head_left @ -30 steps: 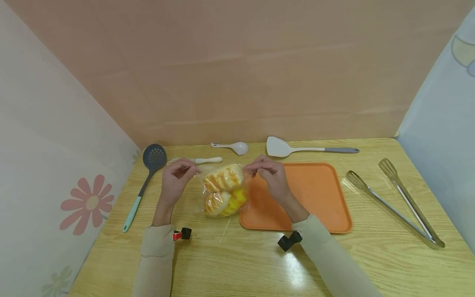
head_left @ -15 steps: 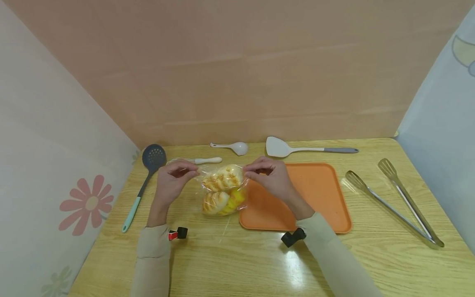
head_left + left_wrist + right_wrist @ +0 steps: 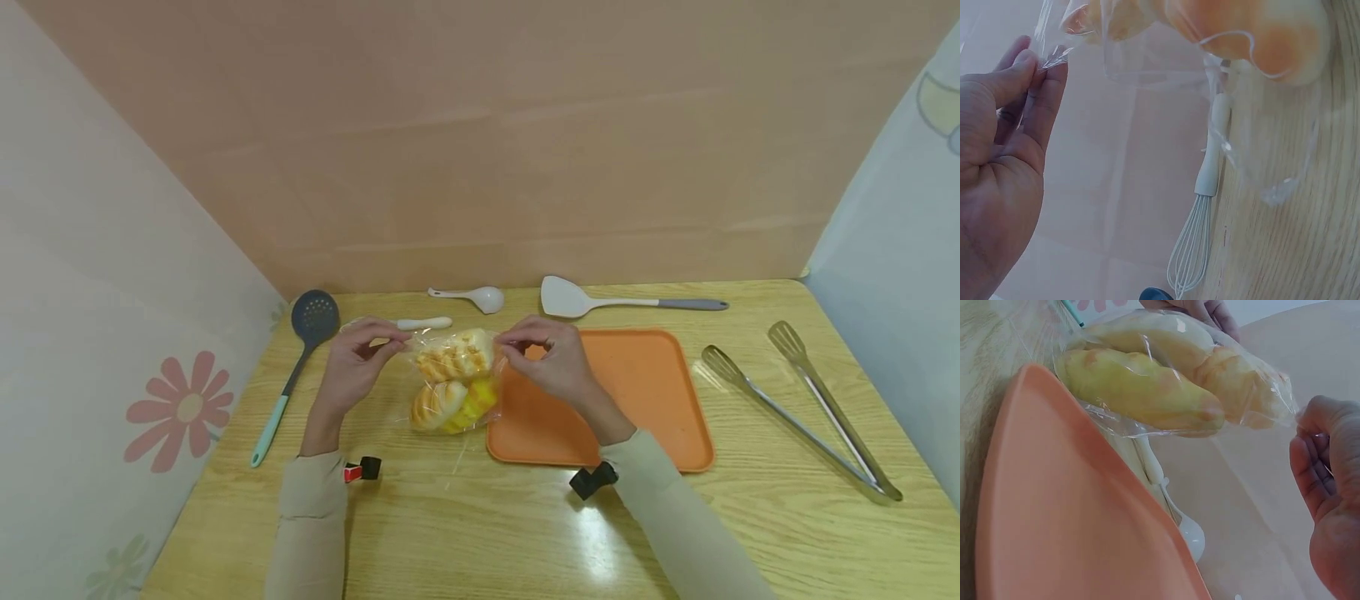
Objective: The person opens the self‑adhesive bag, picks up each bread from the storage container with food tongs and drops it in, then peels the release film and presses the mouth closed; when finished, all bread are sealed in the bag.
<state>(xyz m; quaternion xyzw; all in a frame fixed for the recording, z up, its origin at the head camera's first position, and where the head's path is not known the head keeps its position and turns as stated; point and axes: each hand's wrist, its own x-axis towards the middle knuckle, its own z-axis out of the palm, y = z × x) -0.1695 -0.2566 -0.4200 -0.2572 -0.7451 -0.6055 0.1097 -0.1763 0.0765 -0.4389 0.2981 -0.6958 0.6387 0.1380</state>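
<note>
Both arms wear long beige sleeves ending at the wrists. The bare left hand has a small black-and-red wrist camera strapped nearby; the right hand has a black one.

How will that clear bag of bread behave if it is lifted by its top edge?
The bag will probably sag: its thin film crinkles where the left hand and right hand pinch it. The bread looks soft and light, so it may squash or shift inside.

Whisk wires hidden behind left hand; tongs handle end cut off in head view.
</note>
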